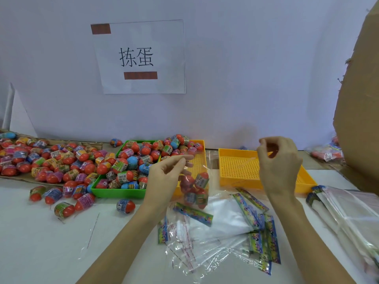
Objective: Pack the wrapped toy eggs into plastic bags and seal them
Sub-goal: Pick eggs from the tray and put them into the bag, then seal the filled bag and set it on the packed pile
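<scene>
Nearest, low on the white table (51, 242): loose clear bags (205, 242), thin, glossy and crinkled, fanned in a heap with bright printed paper headers. Off to the right, a neater stack of flat bags (348, 212), also shiny film.

Just beyond, held above the heap: clear bag (194, 181) hanging down, already filled with several wrapped eggs, its top edge pinched by left hand (164, 177) between thumb and fingertips. Right hand (276, 160) raised well apart to the right, thumb and forefinger pinched on something thin, possibly a clear strip; cannot tell for certain.

Behind the hands: two orange trays (235, 167), rigid plastic, rectangular, with perforated floors; left one partly hidden by the hanging bag. Beside it, green tray (119, 193), smooth plastic, heaped with toy eggs (127, 160), rounded red and blue shells banded in glossy printed wrap. More eggs spilled across cardboard sheet (12, 177) at left and onto the table.

Further back: pale wall with taped paper sign (141, 58); rough brown carton (361, 99) at right.
</scene>
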Tool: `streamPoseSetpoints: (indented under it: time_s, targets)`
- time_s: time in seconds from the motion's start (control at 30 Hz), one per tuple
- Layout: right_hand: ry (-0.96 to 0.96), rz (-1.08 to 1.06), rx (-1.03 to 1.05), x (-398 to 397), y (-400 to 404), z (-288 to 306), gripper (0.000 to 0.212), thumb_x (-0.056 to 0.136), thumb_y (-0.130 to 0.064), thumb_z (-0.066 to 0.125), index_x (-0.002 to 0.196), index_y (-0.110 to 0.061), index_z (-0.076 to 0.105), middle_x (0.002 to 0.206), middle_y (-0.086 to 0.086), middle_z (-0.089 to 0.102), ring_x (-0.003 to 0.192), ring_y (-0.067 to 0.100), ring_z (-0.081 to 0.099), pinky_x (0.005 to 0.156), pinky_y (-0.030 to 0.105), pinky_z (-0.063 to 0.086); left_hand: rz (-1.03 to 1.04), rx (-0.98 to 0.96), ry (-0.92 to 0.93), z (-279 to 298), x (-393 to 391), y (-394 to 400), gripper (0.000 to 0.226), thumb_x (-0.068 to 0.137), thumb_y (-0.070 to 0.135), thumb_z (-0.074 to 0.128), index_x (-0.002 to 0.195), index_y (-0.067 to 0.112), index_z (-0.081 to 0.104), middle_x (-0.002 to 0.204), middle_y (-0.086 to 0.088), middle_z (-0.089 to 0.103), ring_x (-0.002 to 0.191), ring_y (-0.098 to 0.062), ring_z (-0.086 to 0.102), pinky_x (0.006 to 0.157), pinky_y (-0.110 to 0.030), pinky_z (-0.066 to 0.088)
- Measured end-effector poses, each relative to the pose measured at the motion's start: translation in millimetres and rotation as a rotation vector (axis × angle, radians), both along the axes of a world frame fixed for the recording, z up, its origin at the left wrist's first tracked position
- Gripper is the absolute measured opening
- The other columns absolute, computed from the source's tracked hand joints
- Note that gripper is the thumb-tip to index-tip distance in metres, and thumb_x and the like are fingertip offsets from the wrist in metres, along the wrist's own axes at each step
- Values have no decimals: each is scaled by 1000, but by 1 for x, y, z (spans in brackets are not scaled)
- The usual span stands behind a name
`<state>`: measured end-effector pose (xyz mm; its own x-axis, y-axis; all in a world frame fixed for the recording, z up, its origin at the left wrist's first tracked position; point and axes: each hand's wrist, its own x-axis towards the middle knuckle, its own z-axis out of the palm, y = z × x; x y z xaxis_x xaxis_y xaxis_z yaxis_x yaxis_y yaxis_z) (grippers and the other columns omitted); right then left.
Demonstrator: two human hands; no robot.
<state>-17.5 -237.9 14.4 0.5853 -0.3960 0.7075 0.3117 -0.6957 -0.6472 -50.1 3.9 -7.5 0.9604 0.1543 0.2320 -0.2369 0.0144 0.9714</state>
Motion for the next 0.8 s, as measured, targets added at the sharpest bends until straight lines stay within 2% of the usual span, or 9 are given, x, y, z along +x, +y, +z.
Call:
streamPoseSetpoints:
  time_s: [0.07, 0.17, 0.23, 0.33, 0.43, 0.53, 0.67, 0.73, 0.8]
  targets:
    - [24, 44, -4, 1, -4, 0, 12, 100, -17, 64, 100, -10, 73, 97, 6, 69, 80, 15, 60, 73, 21, 48, 17, -28, 10, 0, 0, 0, 25, 107, 12, 58, 107, 19, 82, 96, -1, 79, 77, -8, 71, 68, -20, 58]
    - [161, 283, -96, -1, -1, 1, 9, 98, -22, 70, 99, -17, 77, 89, -6, 72, 80, 1, 63, 69, 4, 44, 37, -37, 20, 0, 2, 1, 24, 107, 12, 58, 109, 17, 82, 95, 0, 79, 76, -6, 71, 67, -20, 58]
    - [306, 456, -207, -3, 6, 1, 8, 95, -24, 73, 101, -24, 80, 88, -15, 72, 81, -2, 64, 70, 6, 46, 43, -30, 12, 0, 3, 2, 23, 106, 12, 59, 108, 16, 82, 93, 0, 79, 76, -7, 71, 67, -20, 58]
    - [452, 604, -321, -7, 17, -1, 10, 92, -24, 78, 97, -32, 76, 82, -14, 70, 79, -2, 63, 67, 10, 48, 59, -5, -2, -1, 4, 3, 22, 105, 12, 61, 107, 18, 82, 92, 2, 79, 77, -7, 71, 70, -21, 59]
    - [534, 623, -419, -9, 22, -1, 6, 91, -24, 79, 88, -30, 77, 88, -14, 66, 81, 2, 61, 67, 18, 49, 83, 33, -15, -1, 4, 3, 20, 105, 15, 62, 107, 20, 82, 91, 5, 79, 77, -5, 72, 70, -19, 58]
    - [578, 631, -530, -12, 22, 3, 18, 99, -20, 69, 99, -34, 80, 93, -17, 63, 84, 0, 59, 69, 13, 46, 109, 65, -33, -1, 3, 1, 19, 104, 16, 63, 106, 22, 81, 90, 9, 79, 77, -4, 72, 68, -16, 57]
    - [576, 796, -313, -19, 24, 8, 33, 104, -6, 55, 104, -35, 70, 82, -11, 75, 74, 6, 70, 67, 17, 52, 147, 76, -48, -2, 2, 0, 16, 102, 18, 67, 106, 23, 82, 90, 10, 79, 79, -6, 73, 70, -18, 58]
    - [600, 837, -281, -20, 28, 9, 20, 105, -12, 56, 103, -29, 67, 80, -9, 77, 65, 10, 72, 61, 20, 52, 172, 77, -45, -3, 2, 0, 14, 101, 20, 69, 107, 23, 81, 91, 10, 79, 80, -8, 74, 73, -22, 61]
    - [613, 851, -285, -22, 31, 10, 8, 102, -31, 62, 103, -27, 69, 80, -9, 77, 67, 9, 73, 62, 20, 52, 203, 80, -44, -4, 2, 0, 13, 100, 22, 71, 106, 25, 81, 91, 11, 79, 82, -10, 74, 77, -27, 62]
